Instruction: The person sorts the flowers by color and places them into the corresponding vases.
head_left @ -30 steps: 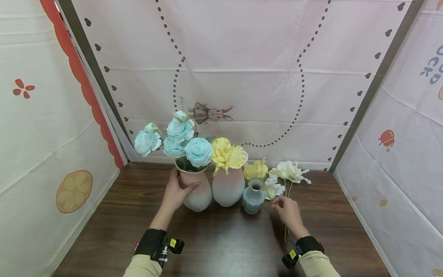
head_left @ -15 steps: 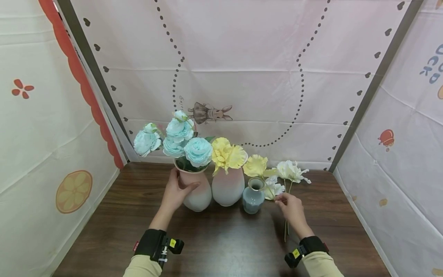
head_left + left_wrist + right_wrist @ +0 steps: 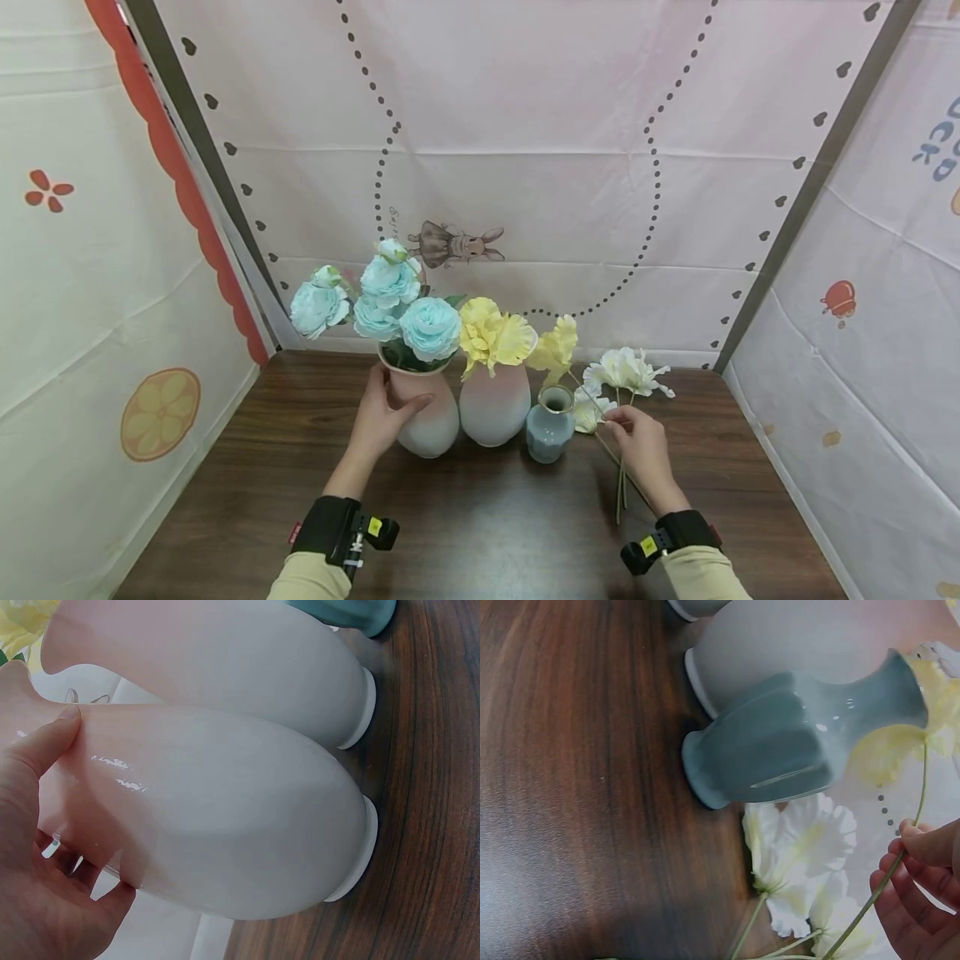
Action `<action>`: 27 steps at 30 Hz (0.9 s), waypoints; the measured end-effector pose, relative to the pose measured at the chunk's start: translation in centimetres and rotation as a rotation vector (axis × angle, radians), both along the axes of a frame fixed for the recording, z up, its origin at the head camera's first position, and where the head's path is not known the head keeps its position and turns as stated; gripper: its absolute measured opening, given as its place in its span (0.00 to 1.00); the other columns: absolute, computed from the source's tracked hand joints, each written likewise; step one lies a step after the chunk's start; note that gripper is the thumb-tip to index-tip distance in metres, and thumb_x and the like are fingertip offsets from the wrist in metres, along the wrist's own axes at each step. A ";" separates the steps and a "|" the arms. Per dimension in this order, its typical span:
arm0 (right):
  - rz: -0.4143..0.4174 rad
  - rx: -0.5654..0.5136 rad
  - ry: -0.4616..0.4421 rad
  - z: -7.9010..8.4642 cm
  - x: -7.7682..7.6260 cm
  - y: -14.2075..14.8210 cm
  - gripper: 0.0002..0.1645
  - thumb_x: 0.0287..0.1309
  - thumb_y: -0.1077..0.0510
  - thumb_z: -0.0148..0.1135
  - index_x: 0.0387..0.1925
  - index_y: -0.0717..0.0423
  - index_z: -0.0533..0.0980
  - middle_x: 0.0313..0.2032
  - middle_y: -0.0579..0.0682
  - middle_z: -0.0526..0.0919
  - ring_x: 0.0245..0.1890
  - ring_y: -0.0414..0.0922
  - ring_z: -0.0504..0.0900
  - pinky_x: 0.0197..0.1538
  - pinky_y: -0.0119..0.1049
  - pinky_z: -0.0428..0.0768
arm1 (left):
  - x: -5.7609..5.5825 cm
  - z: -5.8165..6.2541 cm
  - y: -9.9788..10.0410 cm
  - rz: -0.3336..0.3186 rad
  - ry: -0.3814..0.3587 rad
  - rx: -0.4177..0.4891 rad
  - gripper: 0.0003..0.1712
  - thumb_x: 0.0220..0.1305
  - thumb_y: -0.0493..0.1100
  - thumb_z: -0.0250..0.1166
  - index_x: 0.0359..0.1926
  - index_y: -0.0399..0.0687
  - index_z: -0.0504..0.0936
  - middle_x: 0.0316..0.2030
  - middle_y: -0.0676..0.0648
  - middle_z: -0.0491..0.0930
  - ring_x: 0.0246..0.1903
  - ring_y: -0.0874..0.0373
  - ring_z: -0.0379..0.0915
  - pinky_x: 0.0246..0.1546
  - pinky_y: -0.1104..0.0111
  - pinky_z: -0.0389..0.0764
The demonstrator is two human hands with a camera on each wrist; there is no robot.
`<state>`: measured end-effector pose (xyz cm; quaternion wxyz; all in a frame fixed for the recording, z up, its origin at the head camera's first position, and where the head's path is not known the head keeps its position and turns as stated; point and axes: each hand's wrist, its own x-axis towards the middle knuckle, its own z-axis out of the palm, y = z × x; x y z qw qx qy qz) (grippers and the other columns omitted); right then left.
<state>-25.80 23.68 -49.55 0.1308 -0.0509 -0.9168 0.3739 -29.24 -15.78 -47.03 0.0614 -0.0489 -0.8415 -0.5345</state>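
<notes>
My left hand (image 3: 378, 423) grips the upper part of a pink-to-white vase (image 3: 432, 427), thumb across its near side and fingers around the far side in the left wrist view. Light-blue artificial flowers (image 3: 430, 328) fill that vase, which stands upright on the table. At the right, my right hand (image 3: 645, 457) pinches the thin green stem of a yellow artificial flower (image 3: 553, 348) between thumb and fingertips. Its bloom is up behind the mouth of a small blue-grey vase (image 3: 549, 435), which has no flower in it. The stem's lower end slants down past my hand.
A second pink-to-white vase (image 3: 493, 410) holding a yellow flower (image 3: 491, 333) stands between the other two. White flowers (image 3: 628, 372) lie on the wooden table (image 3: 480, 533) behind my right hand, stems toward me. A fabric wall (image 3: 525, 100) rises behind.
The yellow flower has risen from the table beside the white flowers, its bloom turning upward, as my right hand moved slightly right and up with its stem. My left hand has stayed on the vase.
</notes>
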 end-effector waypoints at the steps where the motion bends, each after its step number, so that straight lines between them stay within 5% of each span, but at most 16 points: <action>1: -0.003 -0.010 0.003 0.2 0.1 0.0 0.05 0.64 0.63 0.63 0.40 0.59 0.83 0.39 0.57 0.88 0.39 0.51 0.85 0.33 0.33 0.77 | 0.0 0.0 0.0 0.000 0.001 -0.001 0.56 0.60 0.55 0.72 0.77 0.45 0.46 0.76 0.37 0.52 0.75 0.39 0.53 0.72 0.44 0.64; 17: -0.117 -0.087 0.217 1.7 0.3 0.1 0.06 0.64 0.64 0.63 0.41 0.60 0.83 0.39 0.57 0.88 0.39 0.52 0.86 0.39 0.30 0.80 | -0.1 0.0 0.1 0.002 -0.003 -0.005 0.56 0.60 0.56 0.71 0.77 0.45 0.45 0.76 0.37 0.51 0.75 0.40 0.53 0.72 0.44 0.63; 23: -0.115 -0.134 0.303 2.2 0.4 0.0 0.06 0.64 0.64 0.63 0.42 0.61 0.83 0.40 0.57 0.89 0.35 0.32 0.81 0.38 0.12 0.72 | 0.0 0.0 0.0 0.001 0.002 -0.004 0.56 0.61 0.55 0.71 0.77 0.45 0.45 0.76 0.37 0.51 0.75 0.40 0.52 0.72 0.44 0.63; 27: -0.093 -0.173 0.341 2.7 0.5 -0.3 0.07 0.65 0.64 0.62 0.42 0.62 0.83 0.40 0.58 0.88 0.35 0.25 0.78 0.39 0.08 0.71 | -0.1 -0.1 0.0 0.000 0.001 -0.008 0.56 0.61 0.55 0.71 0.77 0.45 0.45 0.76 0.37 0.51 0.75 0.40 0.53 0.72 0.44 0.64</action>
